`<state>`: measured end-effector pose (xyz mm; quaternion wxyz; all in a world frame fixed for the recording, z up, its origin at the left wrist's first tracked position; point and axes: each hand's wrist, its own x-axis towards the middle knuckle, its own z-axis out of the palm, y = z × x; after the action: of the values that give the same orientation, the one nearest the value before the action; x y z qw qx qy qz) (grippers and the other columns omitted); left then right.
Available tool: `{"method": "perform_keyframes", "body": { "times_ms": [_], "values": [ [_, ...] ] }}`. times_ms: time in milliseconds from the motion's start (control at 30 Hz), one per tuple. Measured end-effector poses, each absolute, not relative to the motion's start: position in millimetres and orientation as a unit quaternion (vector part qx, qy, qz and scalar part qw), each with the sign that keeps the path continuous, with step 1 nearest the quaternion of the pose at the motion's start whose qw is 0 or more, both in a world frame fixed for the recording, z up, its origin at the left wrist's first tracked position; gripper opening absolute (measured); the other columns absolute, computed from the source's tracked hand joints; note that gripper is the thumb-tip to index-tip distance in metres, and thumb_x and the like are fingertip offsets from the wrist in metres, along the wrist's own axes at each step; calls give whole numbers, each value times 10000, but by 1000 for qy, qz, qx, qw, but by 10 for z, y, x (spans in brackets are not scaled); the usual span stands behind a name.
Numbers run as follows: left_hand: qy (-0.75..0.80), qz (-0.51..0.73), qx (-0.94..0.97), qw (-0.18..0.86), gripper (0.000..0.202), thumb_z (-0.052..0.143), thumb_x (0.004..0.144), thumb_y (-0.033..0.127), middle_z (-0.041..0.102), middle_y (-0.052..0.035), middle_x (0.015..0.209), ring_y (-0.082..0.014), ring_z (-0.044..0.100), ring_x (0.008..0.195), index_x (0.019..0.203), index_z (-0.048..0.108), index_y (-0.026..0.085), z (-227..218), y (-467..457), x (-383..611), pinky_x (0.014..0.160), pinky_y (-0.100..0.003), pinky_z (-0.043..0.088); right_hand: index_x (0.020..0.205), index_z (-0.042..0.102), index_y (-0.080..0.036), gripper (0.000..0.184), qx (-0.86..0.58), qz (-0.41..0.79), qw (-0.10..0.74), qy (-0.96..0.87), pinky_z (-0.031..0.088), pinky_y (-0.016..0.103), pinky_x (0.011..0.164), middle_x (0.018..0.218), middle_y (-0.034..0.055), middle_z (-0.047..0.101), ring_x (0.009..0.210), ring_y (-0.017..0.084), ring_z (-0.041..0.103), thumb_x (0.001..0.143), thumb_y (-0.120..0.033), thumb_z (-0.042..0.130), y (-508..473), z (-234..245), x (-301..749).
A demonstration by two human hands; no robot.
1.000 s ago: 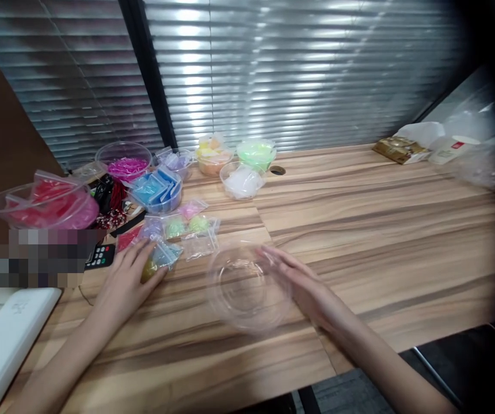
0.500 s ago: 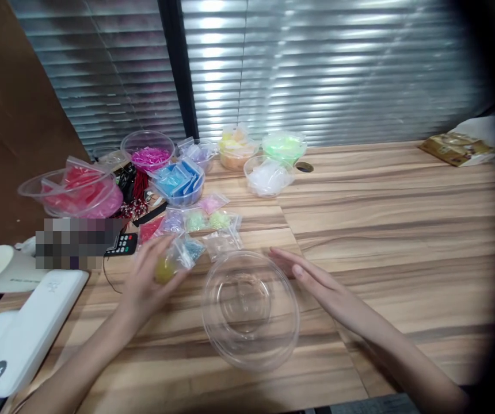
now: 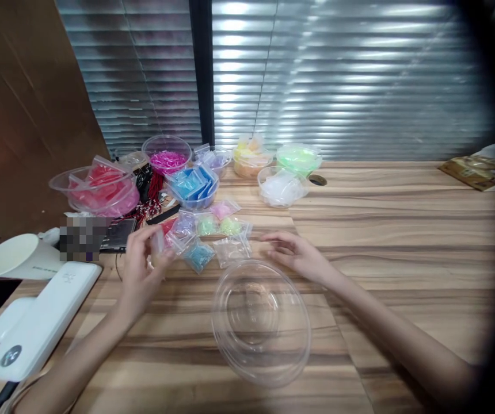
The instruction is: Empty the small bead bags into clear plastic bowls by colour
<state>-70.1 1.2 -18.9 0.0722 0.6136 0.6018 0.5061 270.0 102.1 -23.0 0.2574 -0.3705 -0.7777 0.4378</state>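
My left hand (image 3: pixel 141 270) is curled at the left end of a group of small zip bags, with the clear edge of a small plastic bag (image 3: pixel 158 240) between its fingers; the bag's contents are hidden. Close by lie a red bag (image 3: pixel 168 226), a purple one (image 3: pixel 184 223) and a blue one (image 3: pixel 198 255). A clear zip bag (image 3: pixel 231 250) rests behind a round transparent plastic bowl (image 3: pixel 261 368). My right hand (image 3: pixel 294 253) hovers behind the bowl's right side, fingers loosely bent and apart, holding nothing.
Tubs of coloured packets stand at the back, among them a blue one (image 3: pixel 195 198), a white one (image 3: pixel 282 190) and a green one (image 3: pixel 299 158). A white power bank (image 3: pixel 42 322) and a paper cup (image 3: pixel 21 259) lie left. A gold packet (image 3: pixel 474 171) is far right.
My left hand has moved slightly left relative to the bags, and the yellow bag it held no longer shows. The blue bag is now uncovered. My right hand has moved back from the bowl's rim, fingers more bent.
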Motion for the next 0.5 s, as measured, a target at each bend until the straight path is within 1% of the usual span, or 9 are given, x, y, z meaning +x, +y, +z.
{"method": "perform_keyframes", "body": {
  "times_ms": [33, 100, 167, 233, 333, 433, 500],
  "values": [
    [607, 471, 636, 65, 465, 685, 867, 410, 555, -88, 1272, -260, 538, 1189, 1280, 547, 249, -198, 32, -706, 1033, -432, 462, 1268, 623, -279, 366, -346, 425, 248, -799, 431, 457, 1101, 1335, 58, 616, 1271, 252, 554, 917, -382, 624, 1072, -235, 2636],
    [611, 423, 667, 48, 603, 740, 819, 429, 493, -111, 1369, -303, 435, 1330, 1345, 499, 259, -217, 70, -715, 1115, -506, 390, 1360, 560, -289, 502, -295, 398, 219, -840, 361, 460, 1156, 1438, 55, 534, 1366, 258, 458, 876, -330, 687, 1156, -232, 2518],
    [620, 381, 685, 13, 803, 788, 766, 464, 363, -152, 1478, -334, 351, 1400, 1435, 397, 253, -239, 93, -715, 1152, -556, 336, 1423, 495, -283, 608, -254, 370, 190, -873, 332, 462, 1173, 1499, 64, 468, 1409, 264, 399, 856, -282, 714, 1211, -218, 2427],
    [624, 356, 696, -19, 909, 818, 730, 469, 244, -183, 1537, -359, 279, 1440, 1470, 346, 233, -257, 94, -698, 1172, -577, 295, 1443, 465, -266, 611, -231, 338, 172, -896, 345, 451, 1163, 1495, 78, 467, 1397, 259, 409, 877, -258, 694, 1233, -202, 2374],
    [608, 338, 717, -50, 865, 789, 776, 422, 193, -203, 1560, -357, 249, 1458, 1479, 335, 203, -268, 62, -639, 1178, -564, 287, 1420, 480, -231, 516, -224, 285, 159, -918, 381, 458, 1125, 1416, 111, 525, 1325, 267, 468, 929, -276, 635, 1214, -187, 2353],
    [581, 316, 747, -74, 780, 728, 842, 379, 205, -206, 1578, -355, 241, 1471, 1484, 328, 188, -265, 17, -570, 1186, -565, 261, 1358, 539, -215, 376, -229, 237, 143, -933, 406, 499, 1076, 1301, 133, 589, 1241, 286, 518, 994, -305, 524, 1167, -172, 2365],
    [570, 285, 765, -96, 705, 677, 884, 362, 233, -194, 1588, -362, 216, 1483, 1482, 343, 193, -262, -12, -533, 1194, -589, 207, 1323, 571, -215, 335, -229, 213, 130, -941, 410, 511, 1058, 1252, 134, 614, 1205, 286, 538, 1021, -304, 456, 1141, -153, 2385]
  ]
}}
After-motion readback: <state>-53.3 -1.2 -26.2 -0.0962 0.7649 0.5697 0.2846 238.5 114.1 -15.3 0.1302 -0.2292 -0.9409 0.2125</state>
